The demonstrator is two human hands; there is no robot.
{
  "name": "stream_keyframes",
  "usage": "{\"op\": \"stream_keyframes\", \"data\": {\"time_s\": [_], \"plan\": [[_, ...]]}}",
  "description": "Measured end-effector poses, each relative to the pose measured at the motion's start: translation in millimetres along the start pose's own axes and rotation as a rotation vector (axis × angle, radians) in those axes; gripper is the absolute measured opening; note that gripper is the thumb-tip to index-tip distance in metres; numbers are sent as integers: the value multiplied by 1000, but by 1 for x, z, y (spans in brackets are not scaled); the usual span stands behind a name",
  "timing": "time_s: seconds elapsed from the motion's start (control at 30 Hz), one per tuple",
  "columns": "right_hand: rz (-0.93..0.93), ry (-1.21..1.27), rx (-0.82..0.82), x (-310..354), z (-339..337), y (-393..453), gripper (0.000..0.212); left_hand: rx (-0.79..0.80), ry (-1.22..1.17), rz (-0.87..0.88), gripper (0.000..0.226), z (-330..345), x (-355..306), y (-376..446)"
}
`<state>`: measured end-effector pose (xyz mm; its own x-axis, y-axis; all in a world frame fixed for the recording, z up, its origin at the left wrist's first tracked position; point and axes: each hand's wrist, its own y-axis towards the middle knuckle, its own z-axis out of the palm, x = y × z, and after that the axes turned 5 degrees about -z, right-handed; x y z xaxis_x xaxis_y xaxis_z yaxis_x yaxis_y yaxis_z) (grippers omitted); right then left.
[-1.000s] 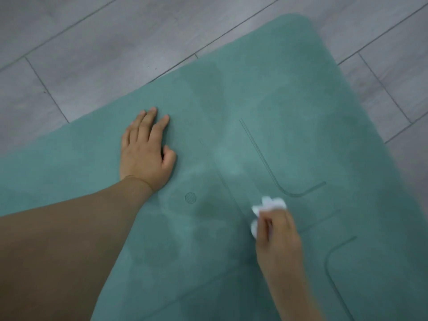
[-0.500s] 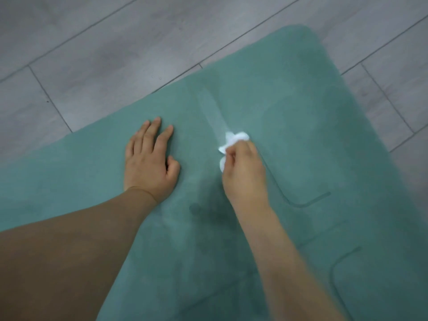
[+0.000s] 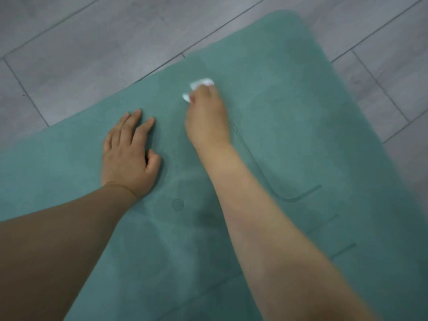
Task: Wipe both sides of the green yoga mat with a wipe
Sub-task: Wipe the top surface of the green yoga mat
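Note:
The green yoga mat (image 3: 301,126) lies flat on the floor, printed-line side up, with damp streaks across it. My right hand (image 3: 207,117) reaches far up the mat and grips a crumpled white wipe (image 3: 201,84), which pokes out past the fingertips and presses on the mat near its far edge. My left hand (image 3: 129,156) rests flat on the mat to the left, fingers straight and spread a little.
Grey wood-look floor planks (image 3: 104,42) surround the mat on the far and right sides. A small round logo (image 3: 177,204) and curved alignment lines (image 3: 298,198) are printed on the mat.
My right hand has slid the wipe from the near middle of the mat up towards the far edge. The left hand has stayed planted.

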<state>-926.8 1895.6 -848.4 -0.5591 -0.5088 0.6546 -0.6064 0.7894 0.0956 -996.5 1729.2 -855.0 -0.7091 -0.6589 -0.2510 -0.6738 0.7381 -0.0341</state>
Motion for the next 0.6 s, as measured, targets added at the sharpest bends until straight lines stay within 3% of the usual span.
{"op": "stream_keyframes", "data": {"time_s": [0.13,0.3,0.47,0.53,0.6], "plan": [[-201,-114,259,6,7,63,20,-8,17,-1,67,0,-2,0],[87,27,-22,-45,-50,-50,20,-7,30,6,67,-1,-1,0],[428,-35,-160,-72,-128,-195,14,-9,30,7,67,0,-2,0],[516,-21,-226,-64,-120,-201,11,-5,24,8,67,1,-2,0],[460,33,-236,-48,-98,-163,13,-11,28,5,67,1,-2,0]]}}
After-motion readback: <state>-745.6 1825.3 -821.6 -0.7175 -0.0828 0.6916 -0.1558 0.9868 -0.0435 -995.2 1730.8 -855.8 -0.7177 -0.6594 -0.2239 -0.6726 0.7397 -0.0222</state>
